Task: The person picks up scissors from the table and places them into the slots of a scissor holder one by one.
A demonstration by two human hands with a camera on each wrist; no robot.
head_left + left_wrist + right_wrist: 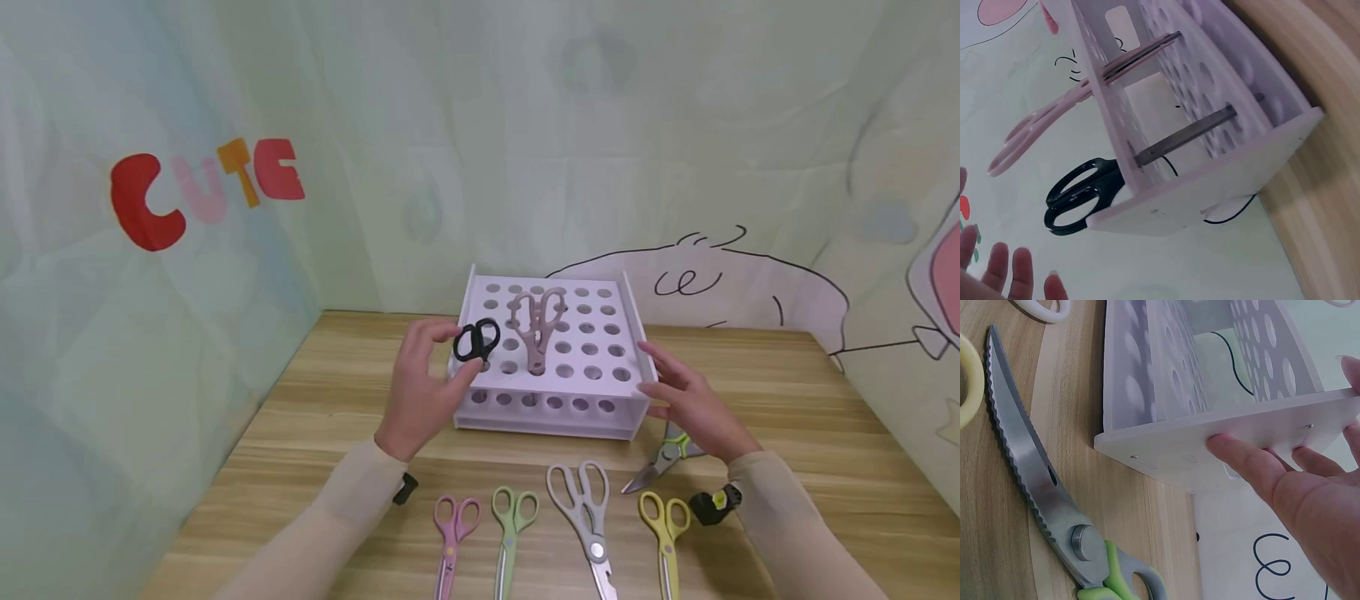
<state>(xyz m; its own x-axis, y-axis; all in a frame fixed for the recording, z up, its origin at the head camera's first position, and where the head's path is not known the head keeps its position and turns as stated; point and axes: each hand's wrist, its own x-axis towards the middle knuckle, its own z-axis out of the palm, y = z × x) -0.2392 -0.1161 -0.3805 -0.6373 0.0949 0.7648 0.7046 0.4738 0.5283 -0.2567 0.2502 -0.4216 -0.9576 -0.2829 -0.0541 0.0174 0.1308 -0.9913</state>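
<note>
A white rack (570,383) with rows of round holes stands on the wooden table. Black-handled scissors (1082,194) stand blade-down through its near-left hole, and mauve scissors (537,333) are upright in another hole further right. Around the black handles, my left hand (423,392) has thumb and fingers spread; in the left wrist view its fingertips are apart from them. My right hand (693,408) rests its fingers against the rack's right side panel (1222,444), the fingers fairly straight.
Along the front lie pink scissors (450,542), green scissors (510,533), grey kitchen scissors (588,525) and yellow scissors (666,533). Shears (1047,481) with green-grey handles lie beside the rack under my right hand. A printed cloth (480,167) hangs behind the table.
</note>
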